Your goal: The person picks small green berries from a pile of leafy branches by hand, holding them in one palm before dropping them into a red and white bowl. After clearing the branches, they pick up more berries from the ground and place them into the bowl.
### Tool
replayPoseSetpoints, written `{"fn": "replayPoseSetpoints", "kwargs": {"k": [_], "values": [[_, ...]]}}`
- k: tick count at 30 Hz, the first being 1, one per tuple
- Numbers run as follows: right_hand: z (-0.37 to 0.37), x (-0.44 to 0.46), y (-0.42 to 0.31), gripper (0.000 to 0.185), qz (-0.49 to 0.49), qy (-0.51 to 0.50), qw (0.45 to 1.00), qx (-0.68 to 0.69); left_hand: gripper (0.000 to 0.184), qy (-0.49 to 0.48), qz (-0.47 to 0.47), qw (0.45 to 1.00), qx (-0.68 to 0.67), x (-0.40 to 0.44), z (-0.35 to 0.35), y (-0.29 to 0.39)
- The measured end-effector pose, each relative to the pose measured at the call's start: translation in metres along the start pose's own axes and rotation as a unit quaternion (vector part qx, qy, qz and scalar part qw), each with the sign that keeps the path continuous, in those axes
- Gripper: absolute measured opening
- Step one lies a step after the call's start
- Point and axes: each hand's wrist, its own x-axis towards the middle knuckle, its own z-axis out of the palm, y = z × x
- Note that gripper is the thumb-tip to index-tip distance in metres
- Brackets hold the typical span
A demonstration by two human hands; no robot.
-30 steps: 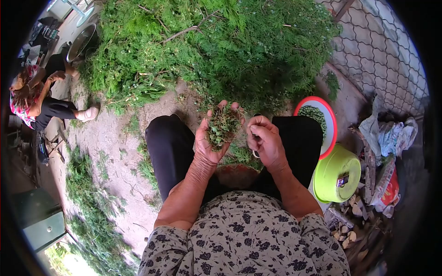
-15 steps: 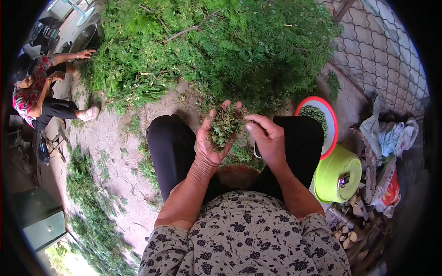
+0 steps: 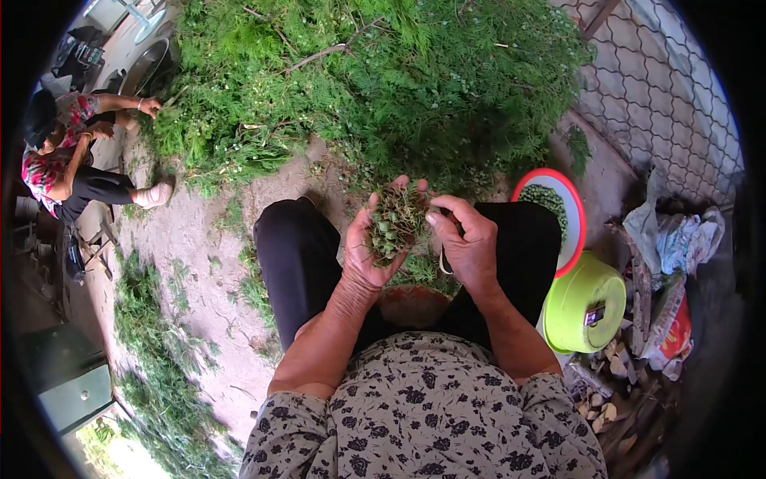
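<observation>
My left hand (image 3: 361,257) is cupped, palm up, around a clump of small green cones and brownish twigs (image 3: 392,227). Its fingers curl up along the far side of the clump. At the clump's right edge, my right hand (image 3: 471,247) has thumb and forefinger pinched together; what lies between their tips is too small to make out. A thin pale loop (image 3: 444,262) shows beneath the right palm. Below both hands, between my knees, part of a reddish-brown rounded container (image 3: 413,303) is visible.
A large heap of green conifer branches (image 3: 383,96) lies ahead. To the right stand a red-rimmed basin (image 3: 580,215) with green cones, an upturned lime-green tub (image 3: 586,307) and firewood (image 3: 600,411). Another person (image 3: 76,156) sits at left, one hand at the heap. Cut sprigs (image 3: 159,351) cover ground at left.
The clump has shifted slightly in my left palm, and my right fingertips have moved a little along its edge. The other person's hand at the heap has lowered slightly.
</observation>
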Motion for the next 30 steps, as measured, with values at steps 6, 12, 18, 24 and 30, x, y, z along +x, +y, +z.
{"fn": "replayPoseSetpoints", "kwargs": {"k": [6,12,18,24,30], "values": [[0.009,0.000,-0.001,0.023,-0.071,-0.055,0.995,-0.039,0.047,-0.014,-0.015,1.000,0.010,0.000,0.006,-0.004],[0.001,-0.013,0.012,0.021,0.064,-0.040,0.997,-0.005,0.048,-0.003,-0.007,1.000,-0.005,-0.001,0.002,-0.003],[-0.011,-0.011,0.008,0.015,-0.010,-0.128,0.991,0.032,0.049,-0.024,0.001,1.000,0.017,-0.002,0.006,-0.002],[0.000,0.001,-0.007,0.011,-0.015,-0.006,1.000,-0.006,0.048,-0.029,-0.026,0.999,-0.013,-0.003,0.000,-0.001],[0.005,0.004,0.010,0.023,-0.029,-0.077,0.995,-0.047,0.048,-0.025,-0.024,0.999,-0.010,-0.004,0.002,-0.002]]}}
